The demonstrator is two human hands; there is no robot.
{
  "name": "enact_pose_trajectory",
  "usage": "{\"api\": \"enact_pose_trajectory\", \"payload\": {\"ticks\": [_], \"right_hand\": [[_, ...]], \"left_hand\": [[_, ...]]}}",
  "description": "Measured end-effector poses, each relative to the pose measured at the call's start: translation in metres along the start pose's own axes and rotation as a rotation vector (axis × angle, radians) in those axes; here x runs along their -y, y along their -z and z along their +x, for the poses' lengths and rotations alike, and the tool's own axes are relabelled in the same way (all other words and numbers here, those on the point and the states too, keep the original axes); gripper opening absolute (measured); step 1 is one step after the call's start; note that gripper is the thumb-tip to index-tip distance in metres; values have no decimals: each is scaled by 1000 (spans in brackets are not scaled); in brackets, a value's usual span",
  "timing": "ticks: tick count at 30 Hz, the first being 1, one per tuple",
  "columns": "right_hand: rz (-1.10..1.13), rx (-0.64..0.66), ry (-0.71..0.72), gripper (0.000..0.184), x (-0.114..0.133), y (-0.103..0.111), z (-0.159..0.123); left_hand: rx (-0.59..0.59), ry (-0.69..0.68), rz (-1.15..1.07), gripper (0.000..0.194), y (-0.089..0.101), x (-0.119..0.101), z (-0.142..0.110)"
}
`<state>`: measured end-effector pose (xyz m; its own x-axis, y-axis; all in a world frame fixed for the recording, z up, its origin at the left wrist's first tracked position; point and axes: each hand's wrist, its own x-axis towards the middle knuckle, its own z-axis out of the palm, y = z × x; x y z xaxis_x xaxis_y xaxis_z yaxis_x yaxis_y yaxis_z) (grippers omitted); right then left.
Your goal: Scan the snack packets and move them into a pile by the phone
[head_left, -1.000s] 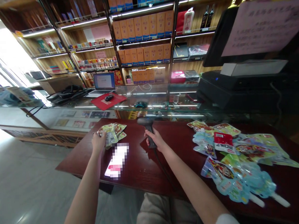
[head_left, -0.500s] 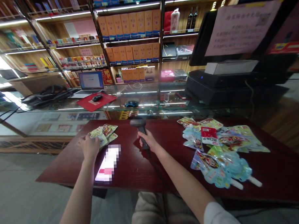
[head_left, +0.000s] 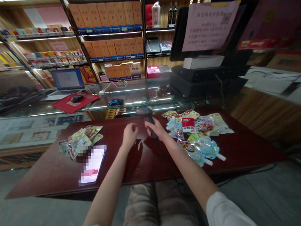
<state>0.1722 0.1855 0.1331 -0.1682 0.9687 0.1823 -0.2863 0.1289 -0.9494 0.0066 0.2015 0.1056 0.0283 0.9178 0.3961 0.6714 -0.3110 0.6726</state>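
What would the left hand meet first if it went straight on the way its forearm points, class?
Probably the black scanner in the right hand; its head lies ahead and slightly right of the left hand. Depth is unclear, so it might pass beneath.

Dark-framed, wood-backed shelves point(head_left: 144, 40) with thin white light strips point(head_left: 110, 33) stand behind a glass-topped display counter point(head_left: 139, 85), above a smooth grey floor point(head_left: 23, 216).

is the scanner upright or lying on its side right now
Roughly upright: the right hand grips the scanner by its handle, with the head on top and the handle pointing down toward the table.
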Motion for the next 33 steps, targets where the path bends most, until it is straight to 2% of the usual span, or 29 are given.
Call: {"api": "enact_pose_trajectory", "payload": {"ticks": [6,9,13,18,24,28,31,33], "right_hand": [[-80,-93,20,30,17,58,-20],[-96,-121,17,30,26,84,-30],[-93,-159,18,30,31,111,-41],[-79,-193,25,30,29,127,-47],[-64,-214,48,35,33,122,-50],[-59,-215,41,35,32,123,-50],[-37,-229,48,33,29,125,-50],[-35,-236,48,33,27,126,-50]], "left_hand": [[181,24,-88,17,-78,-37,6],[262,86,-113,24,-106,-56,7],[354,133,-42,45,-131,-78,5],[393,125,122,54,-145,-97,-1],[388,130,95,45,-147,-101,-4],[329,189,-69,50,-152,-88,-2],[255,250,-321,56,-156,-76,-2],[236,242,-515,56,-155,-70,-1]]}}
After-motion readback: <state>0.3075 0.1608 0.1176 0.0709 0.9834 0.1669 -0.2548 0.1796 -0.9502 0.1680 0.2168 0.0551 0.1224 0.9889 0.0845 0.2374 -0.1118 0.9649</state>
